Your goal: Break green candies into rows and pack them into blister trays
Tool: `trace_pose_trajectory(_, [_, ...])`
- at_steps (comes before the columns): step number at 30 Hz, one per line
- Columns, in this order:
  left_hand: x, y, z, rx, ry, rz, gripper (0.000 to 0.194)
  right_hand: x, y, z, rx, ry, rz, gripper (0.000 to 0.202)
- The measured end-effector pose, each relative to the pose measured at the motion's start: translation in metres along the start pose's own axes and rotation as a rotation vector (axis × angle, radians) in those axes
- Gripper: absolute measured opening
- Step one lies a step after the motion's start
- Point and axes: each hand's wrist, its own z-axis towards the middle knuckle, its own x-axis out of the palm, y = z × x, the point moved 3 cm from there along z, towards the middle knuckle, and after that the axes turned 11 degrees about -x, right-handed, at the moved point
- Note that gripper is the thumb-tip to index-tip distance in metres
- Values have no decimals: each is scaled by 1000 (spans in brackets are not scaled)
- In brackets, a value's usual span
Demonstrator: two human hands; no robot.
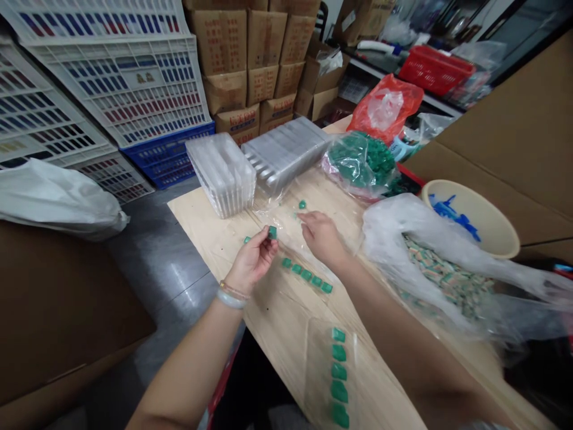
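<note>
My left hand [254,258] pinches a small green square piece [273,232] between thumb and fingertips above the wooden table [277,322]. To its right, my right hand [323,235] has its index finger stretched out near a loose green piece [302,204], with the other fingers curled; whether anything is in them is too small to tell. A row of green pieces [306,275] lies just below the hands. Nearer to me, a clear plastic tray [316,358] holds another column of green pieces [339,371]. Part of one more green piece shows behind my left hand.
Stacked clear trays [286,149] stand at the table's far edge. On the right are a bag of green pieces [364,158], a bag of pale pieces [447,275] and a cream bowl [505,230] with blue items. Crates [165,164] and cardboard boxes [264,36] stand behind.
</note>
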Motion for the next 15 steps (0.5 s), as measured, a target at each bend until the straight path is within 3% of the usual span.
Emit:
trace_pose_trajectory(3, [9, 5, 4, 89, 41, 121, 10, 0, 18, 1, -134, -75, 342, 27])
trace_pose_trajectory(7, [23, 10, 2, 288, 155, 375, 19, 5, 11, -1, 115, -221, 778, 20])
trace_pose_trajectory(10, [28, 8, 0, 500, 134, 715, 26, 10, 4, -4, 253, -237, 1088, 26])
trace_pose_trajectory(13, [32, 3, 3, 667, 108, 1038, 21, 10, 1, -9, 303, -264, 1156, 26])
trace_pose_trajectory(15, [34, 1, 7, 702, 117, 1162, 12, 10, 1, -11, 324, -273, 1156, 26])
